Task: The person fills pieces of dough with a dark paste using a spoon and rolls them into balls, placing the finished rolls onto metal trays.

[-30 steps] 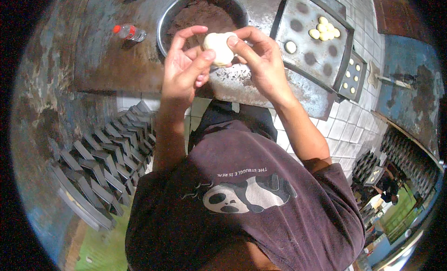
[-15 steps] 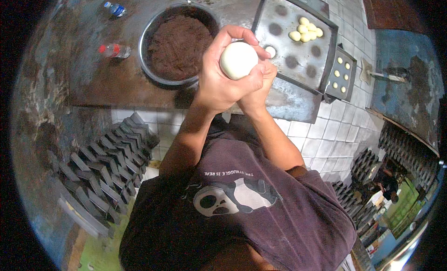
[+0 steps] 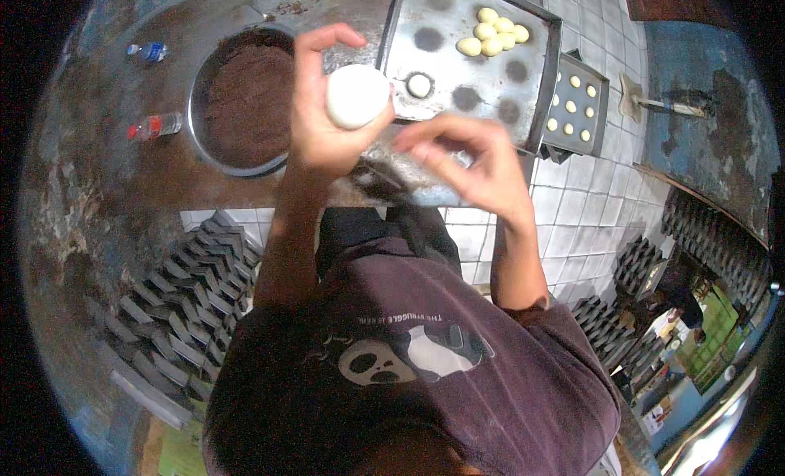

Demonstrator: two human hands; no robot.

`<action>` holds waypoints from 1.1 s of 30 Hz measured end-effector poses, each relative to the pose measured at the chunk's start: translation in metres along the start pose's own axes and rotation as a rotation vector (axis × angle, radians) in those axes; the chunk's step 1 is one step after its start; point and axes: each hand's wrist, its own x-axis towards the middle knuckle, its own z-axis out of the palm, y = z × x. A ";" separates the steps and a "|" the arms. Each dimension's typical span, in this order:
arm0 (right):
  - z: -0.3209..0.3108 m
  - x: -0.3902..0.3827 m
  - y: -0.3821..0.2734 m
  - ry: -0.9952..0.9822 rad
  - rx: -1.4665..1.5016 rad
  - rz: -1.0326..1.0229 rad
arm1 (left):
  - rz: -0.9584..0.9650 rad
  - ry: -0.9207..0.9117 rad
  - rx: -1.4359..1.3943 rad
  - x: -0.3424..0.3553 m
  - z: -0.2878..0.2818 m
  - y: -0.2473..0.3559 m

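While the left hand [image 3: 320, 145] grasps a white dough ball [image 3: 358, 96] at upper centre, the right hand [image 3: 482, 163], curled and blurred, sits apart, lower right of it; whether it pinches anything cannot be told. The round ball shows no long axis. Beyond, a metal bowl [image 3: 196, 120] lies upper left, a large tray [image 3: 470, 74] upper right.

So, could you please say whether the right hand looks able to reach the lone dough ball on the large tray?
Probably yes: the right hand looks empty, and the lone dough ball lies uncovered on the large tray just beyond it.
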 end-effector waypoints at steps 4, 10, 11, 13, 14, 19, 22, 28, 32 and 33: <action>-0.025 0.024 0.058 0.361 0.217 -0.187 | -0.100 -0.337 0.274 0.016 0.044 -0.071; -0.082 0.107 0.168 0.315 0.193 -0.150 | -0.076 -0.362 0.447 0.055 0.076 -0.164; -0.090 0.127 0.186 0.353 0.048 -0.110 | -0.014 -0.299 0.488 0.056 0.069 -0.176; -0.099 0.171 0.223 0.398 -0.161 -0.120 | -0.156 -0.284 0.515 0.048 0.048 -0.194; -0.098 0.193 0.243 0.414 -0.358 -0.096 | -0.256 -0.294 0.482 0.034 0.037 -0.199; -0.071 0.250 0.330 0.233 -1.038 -0.236 | -0.457 -0.357 0.593 -0.067 -0.011 -0.182; -0.048 0.261 0.346 0.236 -1.109 -0.316 | -0.556 -0.313 0.619 -0.110 -0.020 -0.158; -0.093 0.269 0.299 0.096 -0.591 -0.215 | -0.920 -0.203 0.373 -0.131 -0.001 -0.125; -0.160 0.226 0.293 0.029 -0.989 -0.088 | -0.768 -0.129 0.443 -0.129 0.004 -0.120; -0.166 0.213 0.298 -0.065 -1.045 -0.059 | -0.771 -0.101 0.435 -0.127 0.002 -0.124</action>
